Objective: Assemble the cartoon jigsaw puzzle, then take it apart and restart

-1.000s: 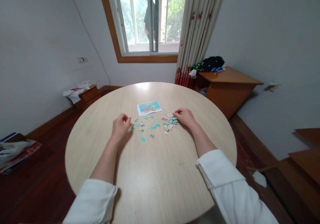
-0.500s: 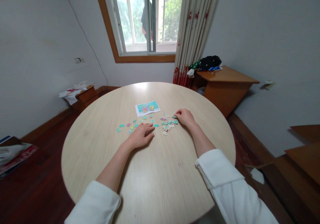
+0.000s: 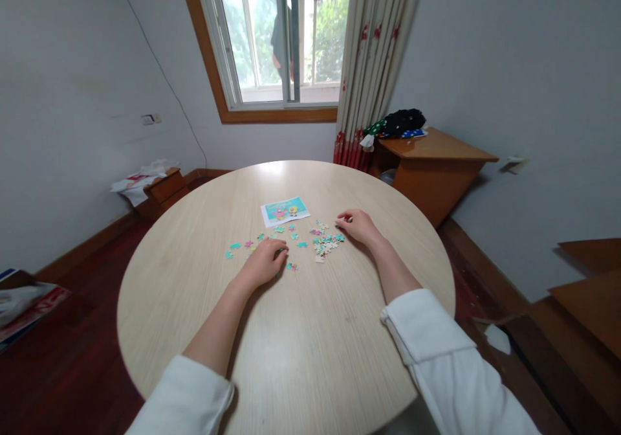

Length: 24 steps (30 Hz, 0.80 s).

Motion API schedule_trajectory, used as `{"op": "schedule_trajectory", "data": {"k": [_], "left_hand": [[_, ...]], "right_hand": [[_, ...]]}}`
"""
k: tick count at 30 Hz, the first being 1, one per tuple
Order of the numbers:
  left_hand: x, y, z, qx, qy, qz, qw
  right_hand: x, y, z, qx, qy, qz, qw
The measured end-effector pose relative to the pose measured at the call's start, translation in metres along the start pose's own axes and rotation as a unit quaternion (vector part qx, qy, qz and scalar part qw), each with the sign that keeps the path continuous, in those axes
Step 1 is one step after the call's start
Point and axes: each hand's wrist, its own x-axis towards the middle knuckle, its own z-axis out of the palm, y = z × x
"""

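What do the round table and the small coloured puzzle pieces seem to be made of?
Round pale table: likely wood or wood-look laminate; fine straight grain lines, soft sheen at the far side. Small coloured puzzle pieces: probably printed cardboard; thin, flat, matt, though too small to be sure.

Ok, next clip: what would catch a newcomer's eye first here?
The round pale wooden table fills the middle, with small teal and pink jigsaw pieces scattered on its far half, just below a small colourful printed picture. The left hand rests curled over loose pieces, and the right hand touches the denser heap of pieces. Behind, a bright wood-framed window and a red-flowered curtain stand out.
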Motion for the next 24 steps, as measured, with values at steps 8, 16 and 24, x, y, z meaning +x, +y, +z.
{"op": "schedule_trajectory", "data": {"k": [8,16,24], "left_hand": [[0.001,0.0,0.0,0.005,0.0,0.004,1.0],[0.001,-0.004,0.003,-0.009,0.012,-0.009,1.0],[0.001,-0.004,0.003,-0.012,0.022,-0.014,1.0]], "right_hand": [[-0.001,0.004,-0.004,0.043,-0.05,-0.01,0.998],[0.003,0.004,-0.001,0.069,0.008,-0.013,0.998],[0.01,0.002,0.013,0.102,0.104,0.01,0.989]]}}
